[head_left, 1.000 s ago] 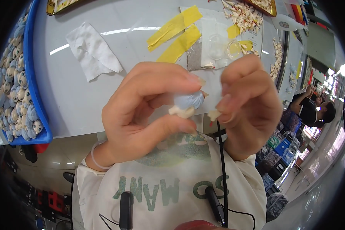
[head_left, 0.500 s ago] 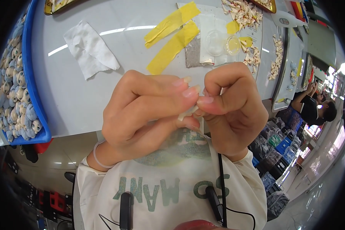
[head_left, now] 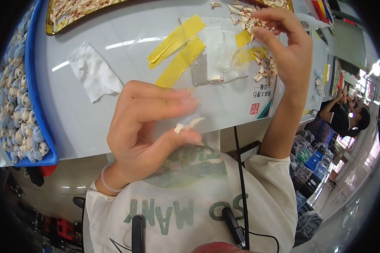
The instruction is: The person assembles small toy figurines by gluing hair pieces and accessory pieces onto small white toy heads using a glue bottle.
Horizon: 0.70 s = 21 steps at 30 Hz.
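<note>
hands split the work: the left hand pinches a small cream piece above the worktop edge, while the right hand closes its fingertips over the loose cream pieces at the far side. a loosened pinch could let the piece fall past the edge into the lap; free room lies between the blue tray and the yellow tape strips, though the white tissue takes part of it.

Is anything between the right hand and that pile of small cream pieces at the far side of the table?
Nothing visible. The right hand is already over the cream pieces, fingertips at the pile's edge.
</note>
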Motion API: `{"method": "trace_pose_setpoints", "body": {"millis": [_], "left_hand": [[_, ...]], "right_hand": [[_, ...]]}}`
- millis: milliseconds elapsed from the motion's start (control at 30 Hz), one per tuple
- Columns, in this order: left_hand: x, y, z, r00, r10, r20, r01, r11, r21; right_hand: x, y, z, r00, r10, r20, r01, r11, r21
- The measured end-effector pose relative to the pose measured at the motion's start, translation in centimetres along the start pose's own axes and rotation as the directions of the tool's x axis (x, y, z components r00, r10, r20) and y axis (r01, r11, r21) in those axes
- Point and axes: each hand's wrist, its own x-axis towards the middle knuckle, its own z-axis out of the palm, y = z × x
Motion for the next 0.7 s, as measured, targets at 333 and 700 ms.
{"method": "trace_pose_setpoints", "body": {"millis": [333,700], "left_hand": [[0.2,0.0,-0.1,0.999,-0.036,0.03,0.036,0.999,-0.017],[0.2,0.1,-0.2,0.996,-0.067,0.061,0.073,0.991,-0.109]], "right_hand": [[2.1,-2.9,-0.1,0.989,0.13,0.064,-0.118,0.979,-0.164],[-0.5,2.3,-1.5,0.983,-0.039,-0.181,0.047,0.998,0.042]]}}
